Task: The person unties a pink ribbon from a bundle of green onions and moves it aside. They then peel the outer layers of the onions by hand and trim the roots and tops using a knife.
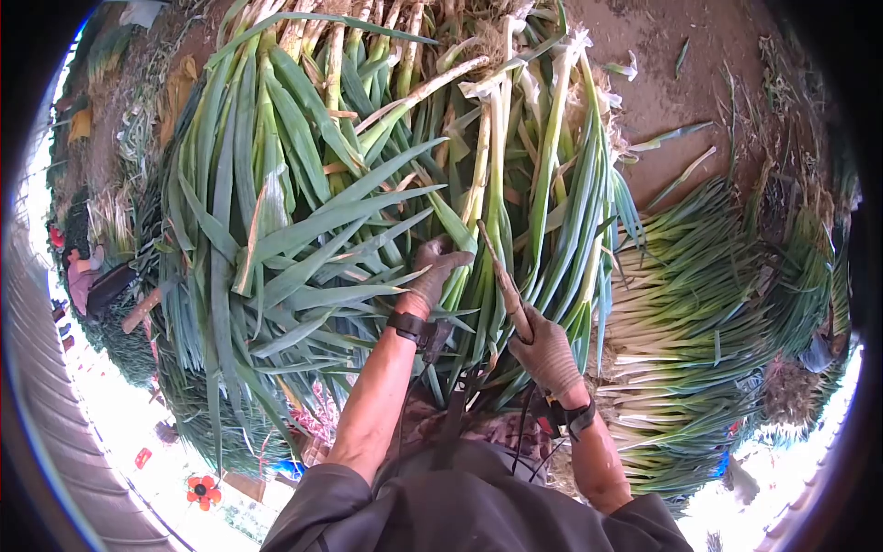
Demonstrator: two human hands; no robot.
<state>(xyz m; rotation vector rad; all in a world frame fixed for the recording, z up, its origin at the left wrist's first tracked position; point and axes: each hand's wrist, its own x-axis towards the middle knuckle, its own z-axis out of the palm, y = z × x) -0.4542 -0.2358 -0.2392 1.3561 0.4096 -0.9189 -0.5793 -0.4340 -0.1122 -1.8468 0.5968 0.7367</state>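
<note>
My left hand [432, 273], in a grey-brown glove, is closed around the green part of a large green onion [454, 226]. My gloved right hand [550, 357] grips a slender brown stick-like tool [505, 281], its narrow end pointing up and away from me. I cannot make out whether that end is a blade. Long green onions [555, 147] with pale stalks lie under and beyond both hands. To the left, a thick heap of broad green leaves [276, 239] spreads up to my left wrist.
On the right lies a long row of trimmed green onions [681, 340], white ends toward me. Bare brown soil [681, 110] with loose scraps shows at upper right. Another person [85, 281] is at the far left edge. A red flower-shaped object [203, 492] appears at lower left.
</note>
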